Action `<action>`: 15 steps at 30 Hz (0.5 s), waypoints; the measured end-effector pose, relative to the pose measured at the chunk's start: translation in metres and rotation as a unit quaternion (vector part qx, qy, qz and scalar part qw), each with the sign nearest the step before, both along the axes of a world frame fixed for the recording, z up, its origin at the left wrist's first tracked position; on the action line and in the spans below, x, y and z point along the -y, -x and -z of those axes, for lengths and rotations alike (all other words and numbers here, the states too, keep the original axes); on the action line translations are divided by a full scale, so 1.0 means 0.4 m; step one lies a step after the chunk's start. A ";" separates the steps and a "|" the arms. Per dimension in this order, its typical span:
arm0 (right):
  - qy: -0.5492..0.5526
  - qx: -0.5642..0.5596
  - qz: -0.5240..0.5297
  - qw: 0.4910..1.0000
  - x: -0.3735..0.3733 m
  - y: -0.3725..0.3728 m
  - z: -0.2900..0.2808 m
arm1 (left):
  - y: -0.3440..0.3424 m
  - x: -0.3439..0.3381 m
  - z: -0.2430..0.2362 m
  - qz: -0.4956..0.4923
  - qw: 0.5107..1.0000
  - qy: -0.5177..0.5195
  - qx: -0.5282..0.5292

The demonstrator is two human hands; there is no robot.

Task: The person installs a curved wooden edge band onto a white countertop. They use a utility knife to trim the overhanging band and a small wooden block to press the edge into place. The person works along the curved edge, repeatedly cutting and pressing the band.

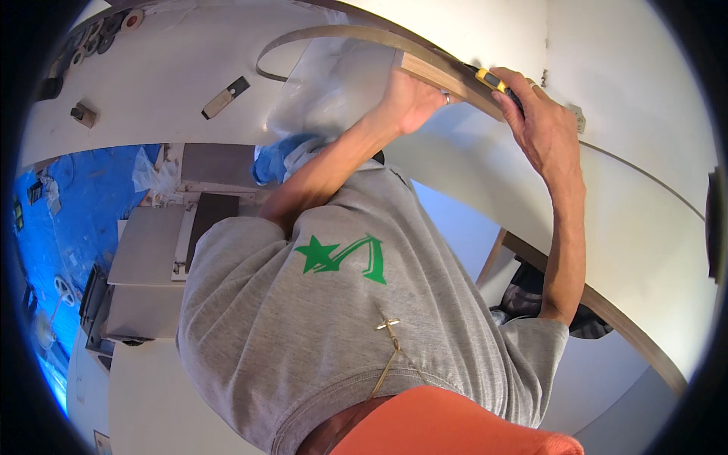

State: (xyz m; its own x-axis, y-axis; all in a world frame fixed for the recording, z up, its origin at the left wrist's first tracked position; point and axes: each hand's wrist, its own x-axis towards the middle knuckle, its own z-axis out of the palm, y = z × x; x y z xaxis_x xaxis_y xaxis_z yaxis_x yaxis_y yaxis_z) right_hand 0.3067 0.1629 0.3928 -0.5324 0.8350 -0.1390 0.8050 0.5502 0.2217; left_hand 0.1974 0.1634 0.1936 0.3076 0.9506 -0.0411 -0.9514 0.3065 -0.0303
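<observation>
My left hand (415,101) is closed round a narrow wooden board (447,79) from its near side, with a ring on one finger. My right hand (542,121) grips a yellow and black utility knife (490,78), whose tip meets the far edge of the board. A thin brown strip of edge banding (334,31) runs along that edge and curls back in a loose loop past the board's left end. Part of my left hand's fingers is hidden behind the board.
On the pale worktop (182,91) lie a two-tone handheld tool (225,98), a small block-like item (83,114) and several tape rolls (132,20). Clear plastic sheeting (322,87) rests beside my left forearm. Blue sheeting (95,205) covers the floor at left, near stacked panels (148,246).
</observation>
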 end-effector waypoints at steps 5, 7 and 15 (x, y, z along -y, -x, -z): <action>-0.006 0.021 -0.025 0.999 -0.012 0.008 0.005 | 0.002 0.002 0.002 -0.014 1.000 -0.026 -0.008; -0.006 0.033 -0.022 0.999 -0.016 0.007 0.006 | -0.001 0.003 0.003 -0.016 1.000 -0.021 -0.011; 0.002 0.073 -0.014 0.997 -0.021 -0.002 0.010 | -0.002 0.000 0.020 -0.010 0.999 -0.049 -0.005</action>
